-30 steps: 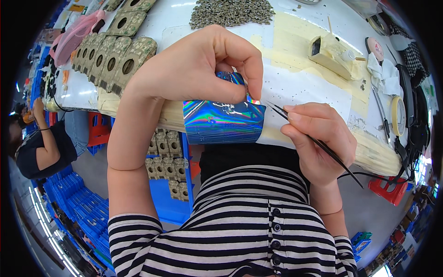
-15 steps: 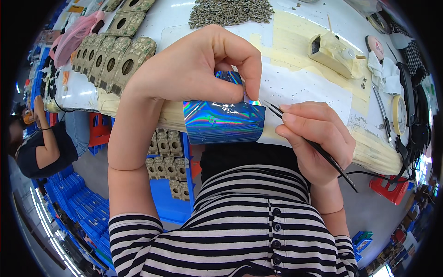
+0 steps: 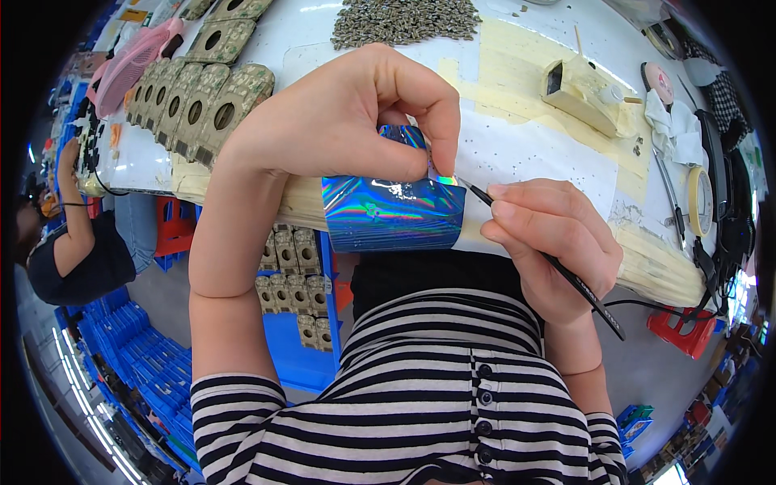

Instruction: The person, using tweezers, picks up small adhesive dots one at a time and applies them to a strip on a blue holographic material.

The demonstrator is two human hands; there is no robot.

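Note:
My left hand [image 3: 347, 113] is closed in a pinch on a shiny blue holographic sheet [image 3: 394, 222]. Its thumb and forefinger press near the upper right edge, and part of the sheet is hidden behind the fingers. The sheet curves over the front edge of the table. My right hand [image 3: 562, 234] grips a pair of black tweezers [image 3: 578, 284] between thumb and fingers. The tweezer tips meet or nearly meet the sheet's right corner, beside my left fingertips. Whether anything small sits between the tips, I cannot make out.
Camouflage-patterned cases with round holes [image 3: 194, 113] stand in a row at the left, near a pink fan [image 3: 133, 69]. A heap of small metal parts [image 3: 404, 23] lies at the back. Right are a cream holder [image 3: 586, 101] and a tape roll [image 3: 699, 200]. A co-worker [image 3: 81, 259] sits left.
The tweezer tips have moved slightly left to the sheet's corner, and their prongs look closer together. My left hand is almost still. The co-worker's arm has risen.

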